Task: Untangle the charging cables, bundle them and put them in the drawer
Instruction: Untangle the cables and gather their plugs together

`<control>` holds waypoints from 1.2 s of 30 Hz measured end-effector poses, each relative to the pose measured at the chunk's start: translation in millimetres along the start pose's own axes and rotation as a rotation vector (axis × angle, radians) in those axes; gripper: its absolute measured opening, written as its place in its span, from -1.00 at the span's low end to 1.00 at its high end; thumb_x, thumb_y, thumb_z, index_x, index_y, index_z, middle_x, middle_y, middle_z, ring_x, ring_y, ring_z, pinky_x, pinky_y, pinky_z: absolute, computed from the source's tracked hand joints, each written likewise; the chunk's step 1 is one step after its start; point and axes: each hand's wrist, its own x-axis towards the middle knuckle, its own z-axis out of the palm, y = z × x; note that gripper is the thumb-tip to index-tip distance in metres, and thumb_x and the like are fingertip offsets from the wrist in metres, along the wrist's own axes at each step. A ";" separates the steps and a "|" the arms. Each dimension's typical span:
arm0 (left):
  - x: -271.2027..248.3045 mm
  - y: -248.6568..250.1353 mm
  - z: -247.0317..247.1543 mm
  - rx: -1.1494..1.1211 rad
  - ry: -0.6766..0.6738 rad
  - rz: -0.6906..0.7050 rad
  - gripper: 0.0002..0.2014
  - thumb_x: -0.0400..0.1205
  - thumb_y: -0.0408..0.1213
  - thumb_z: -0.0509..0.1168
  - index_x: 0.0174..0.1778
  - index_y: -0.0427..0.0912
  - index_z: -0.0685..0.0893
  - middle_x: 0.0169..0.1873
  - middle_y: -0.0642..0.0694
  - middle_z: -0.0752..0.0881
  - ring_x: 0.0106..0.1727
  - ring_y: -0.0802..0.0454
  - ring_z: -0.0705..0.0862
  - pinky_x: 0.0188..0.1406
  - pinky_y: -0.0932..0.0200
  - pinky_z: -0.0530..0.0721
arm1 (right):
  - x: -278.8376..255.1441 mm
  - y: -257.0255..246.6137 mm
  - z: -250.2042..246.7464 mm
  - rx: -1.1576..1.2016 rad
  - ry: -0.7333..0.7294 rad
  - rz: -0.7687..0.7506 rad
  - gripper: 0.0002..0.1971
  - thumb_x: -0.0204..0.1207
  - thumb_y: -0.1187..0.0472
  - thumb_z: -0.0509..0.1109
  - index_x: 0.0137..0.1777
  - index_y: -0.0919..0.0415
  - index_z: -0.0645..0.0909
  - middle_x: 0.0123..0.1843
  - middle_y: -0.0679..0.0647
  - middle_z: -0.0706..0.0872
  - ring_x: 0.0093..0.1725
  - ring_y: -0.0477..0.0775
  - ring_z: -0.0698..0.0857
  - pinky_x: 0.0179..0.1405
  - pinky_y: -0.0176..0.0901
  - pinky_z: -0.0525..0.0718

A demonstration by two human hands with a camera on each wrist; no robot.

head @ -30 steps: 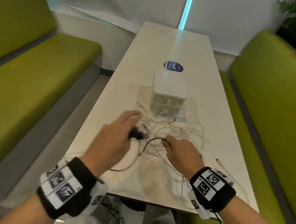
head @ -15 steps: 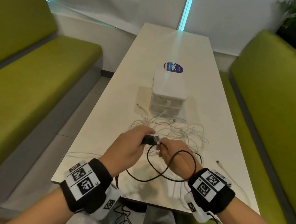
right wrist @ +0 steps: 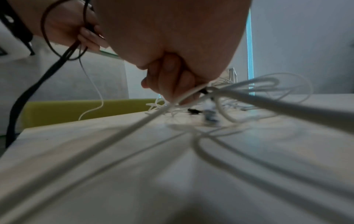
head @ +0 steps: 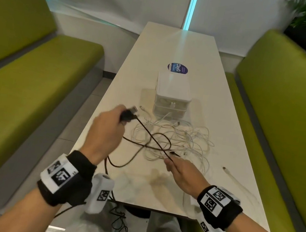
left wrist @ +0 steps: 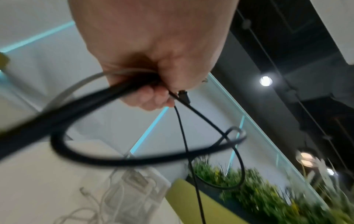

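Untangling is the step in hand, and by my judgement an early one; the left hand [head: 106, 128] is curled tight round coiled turns of the thin black rubber-sheathed charging cable [head: 146, 134], with its black plug [head: 128, 114] jutting just past the knuckles; from that grip one strand runs taut down to the right hand [head: 181, 171], whose fingertips [right wrist: 172, 84] pinch low at the table; whether they nip the black strand, a white one, or both, I cannot tell. Just beyond the right hand's pinch lies the loose heap of thin white charging cables [head: 180, 138], snarled together on the long pale table [head: 178, 46]; beyond the heap, well past both grips, stands the small white plastic drawer unit [head: 173, 95], its drawers seemingly closed. Next, probably, the black strand must slide free through the pinch and wind onto the left hand's coil; gently, lest white loops drag along.
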 end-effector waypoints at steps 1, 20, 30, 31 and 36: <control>2.6 -2.0 -7.1 -0.061 0.034 -0.013 -0.85 0.70 -0.45 0.20 -0.07 -0.10 0.57 -0.25 0.04 0.65 -0.31 0.15 0.54 -0.41 0.27 0.32 | -0.6 1.6 0.2 -0.013 -0.001 -0.004 -0.57 0.73 -0.11 -0.06 -0.14 0.14 0.48 -0.28 -0.04 0.62 -0.26 0.01 0.60 -0.16 -0.10 0.52; -13.6 14.0 -35.6 -0.680 -0.278 0.102 -0.85 0.60 -0.59 0.08 -0.20 -0.49 0.55 -0.57 0.05 0.54 -0.54 0.17 0.31 -0.56 0.41 0.27 | -5.4 -42.7 -27.9 0.079 -0.543 0.099 -0.73 0.56 0.00 0.40 0.13 0.14 0.68 -0.15 -0.31 0.79 -0.12 -0.05 0.79 -0.02 -0.10 0.74; -22.3 19.7 -44.9 -0.634 -0.614 0.101 -0.79 0.52 -0.54 0.11 -0.32 -0.36 0.64 -0.64 -0.12 0.52 -0.64 0.11 0.32 -0.52 0.32 0.35 | -9.4 -64.1 -8.6 -0.182 -0.715 -0.026 -0.39 0.56 0.42 0.32 0.58 0.00 0.38 0.30 -0.01 0.74 0.23 -0.02 0.69 0.12 -0.33 0.54; -23.7 20.4 -44.9 -0.620 -0.649 0.093 -0.79 0.54 -0.59 0.12 -0.32 -0.39 0.62 -0.66 -0.10 0.53 -0.65 0.12 0.34 -0.52 0.34 0.37 | -8.4 -64.3 -8.9 -0.197 -0.678 -0.028 -0.41 0.56 0.44 0.27 0.57 0.03 0.41 0.28 0.00 0.75 0.23 -0.01 0.69 0.15 -0.30 0.53; -32.4 30.2 -43.6 -0.572 -0.924 0.071 -0.79 0.48 -0.41 0.23 -0.35 -0.52 0.60 -0.54 -0.46 0.61 -0.66 0.15 0.47 -0.44 0.49 0.45 | -4.8 -64.8 -18.5 -0.192 -0.585 -0.020 -0.61 0.64 0.25 0.24 0.43 -0.07 0.53 0.15 -0.17 0.80 0.11 -0.15 0.71 0.17 -0.20 0.60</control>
